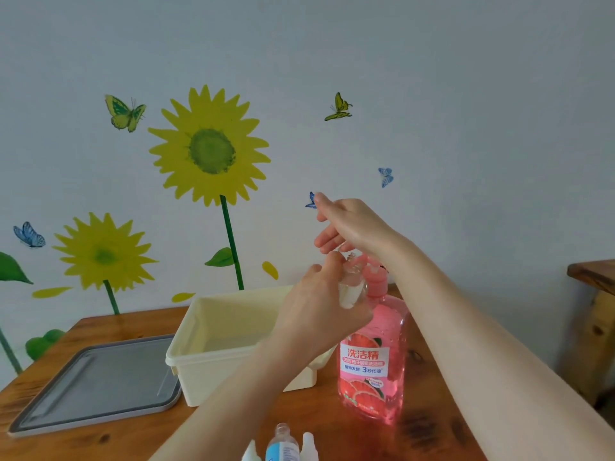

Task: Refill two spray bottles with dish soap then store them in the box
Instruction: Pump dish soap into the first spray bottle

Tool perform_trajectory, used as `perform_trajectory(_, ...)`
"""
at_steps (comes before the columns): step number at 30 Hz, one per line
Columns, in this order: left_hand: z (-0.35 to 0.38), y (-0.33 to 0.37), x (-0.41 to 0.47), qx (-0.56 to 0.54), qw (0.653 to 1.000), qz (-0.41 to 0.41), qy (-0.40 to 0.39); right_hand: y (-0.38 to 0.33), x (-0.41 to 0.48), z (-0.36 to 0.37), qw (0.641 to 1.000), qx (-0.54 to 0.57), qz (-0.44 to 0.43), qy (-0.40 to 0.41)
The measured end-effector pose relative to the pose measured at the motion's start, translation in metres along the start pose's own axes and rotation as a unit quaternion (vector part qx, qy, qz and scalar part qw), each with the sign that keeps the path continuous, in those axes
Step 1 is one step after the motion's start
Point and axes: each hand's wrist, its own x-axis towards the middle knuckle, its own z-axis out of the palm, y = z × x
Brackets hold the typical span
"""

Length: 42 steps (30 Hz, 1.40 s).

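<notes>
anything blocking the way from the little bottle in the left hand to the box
Nothing visible does. The box stands open right beside the left hand that holds the small bottle at the dish soap pump; its grey lid lies on the table to the box's left.

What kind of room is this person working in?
Likely a decorated home room: yellow sunflower and butterfly wall decals, a knotty brown wooden table, and a pink transparent dish soap pump bottle.
</notes>
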Motion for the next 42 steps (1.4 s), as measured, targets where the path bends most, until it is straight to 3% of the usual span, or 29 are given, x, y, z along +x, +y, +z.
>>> perform_trajectory(5,0.007,0.000,-0.005,-0.017,0.999,-0.029,-0.003,0.010,-0.005,0.006,0.999,-0.022,-0.017,0.036)
perform_trajectory(12,0.000,0.002,0.001,0.011,1.000,0.000,0.005,0.002,0.002,0.000,1.000,-0.012,-0.005,0.023)
perform_trajectory(42,0.011,-0.003,-0.003,0.002,1.000,-0.016,0.013,0.012,-0.002,0.005,0.999,-0.020,-0.026,0.039)
